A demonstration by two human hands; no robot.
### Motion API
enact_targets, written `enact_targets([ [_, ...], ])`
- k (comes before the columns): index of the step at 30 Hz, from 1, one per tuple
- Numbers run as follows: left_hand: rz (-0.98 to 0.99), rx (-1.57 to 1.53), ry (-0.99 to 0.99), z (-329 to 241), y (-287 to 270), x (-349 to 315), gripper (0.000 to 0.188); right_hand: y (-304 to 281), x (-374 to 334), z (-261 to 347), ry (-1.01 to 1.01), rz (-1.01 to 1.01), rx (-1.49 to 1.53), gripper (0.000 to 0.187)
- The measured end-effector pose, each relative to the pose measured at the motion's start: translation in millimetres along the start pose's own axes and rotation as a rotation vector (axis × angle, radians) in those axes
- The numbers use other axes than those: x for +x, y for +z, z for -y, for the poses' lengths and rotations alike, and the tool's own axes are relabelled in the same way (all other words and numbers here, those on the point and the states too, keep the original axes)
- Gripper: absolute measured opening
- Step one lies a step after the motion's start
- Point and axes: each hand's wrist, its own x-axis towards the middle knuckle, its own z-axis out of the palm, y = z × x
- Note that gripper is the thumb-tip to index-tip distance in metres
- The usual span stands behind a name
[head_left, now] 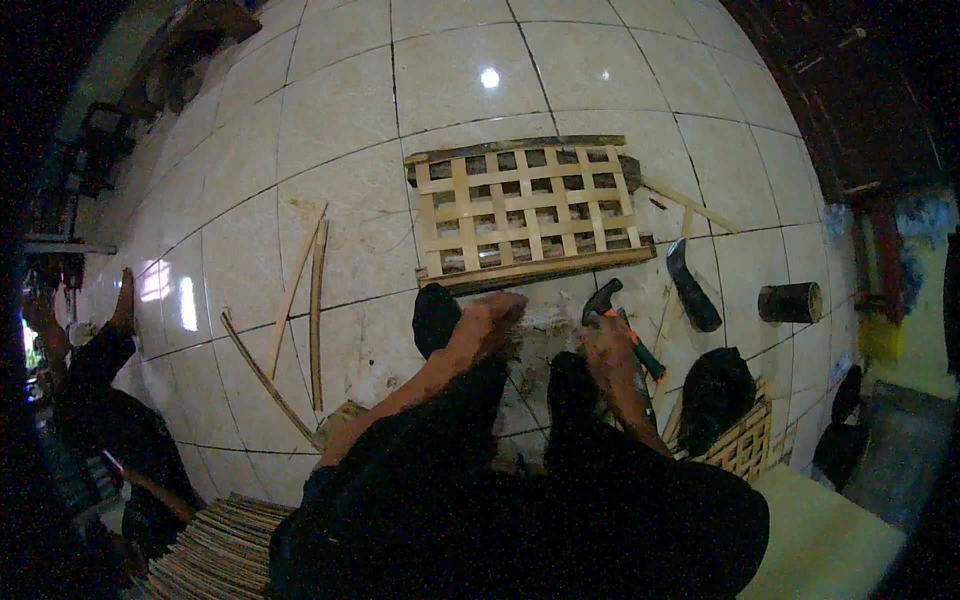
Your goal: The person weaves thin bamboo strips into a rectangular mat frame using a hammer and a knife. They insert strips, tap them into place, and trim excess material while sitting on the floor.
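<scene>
The lattice panel [466, 212] is laid flat on the tiled floor [350, 70], its lower rail [540, 268] turned toward the person, presumably so that this edge can be reached from a low seat. The hammer [646, 357] is gripped close to its head by the right hand [607, 345], probably for control over light work; the fingers are closed around it. Bamboo strips [318, 320] are set to the left and a curved tool [692, 288] to the right (within arm's reach, it seems), perhaps so that the panel is not crowded.

The panel lies just beyond both hands. The left hand's [492, 315] fingers are placed just below the lower rail; in this dim light, how far they are opened, or whether anything small is pinched, cannot be told. The hammer's head is held near the rail, apart from it.
</scene>
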Motion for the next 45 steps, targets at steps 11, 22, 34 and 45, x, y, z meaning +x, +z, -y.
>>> enact_targets([
  [11, -0.541, 0.179, 0.080, -23, -13, 34, 0.015, -24, -25, -57, 0.122, -0.084, -0.504, 0.034],
  [22, -0.544, 0.202, 0.036, -21, -9, 37, 0.010, -50, -23, 13, 0.395, -0.024, 0.285, 0.041],
  [34, -0.513, -0.119, 0.063, 17, -1, 38, 0.014, -20, 17, 64, 0.214, 0.275, 0.263, 0.031],
  [45, -0.443, 0.250, 0.117, 2, -7, 33, 0.018, -7, 25, 70, 0.145, 0.341, 0.114, 0.027],
])
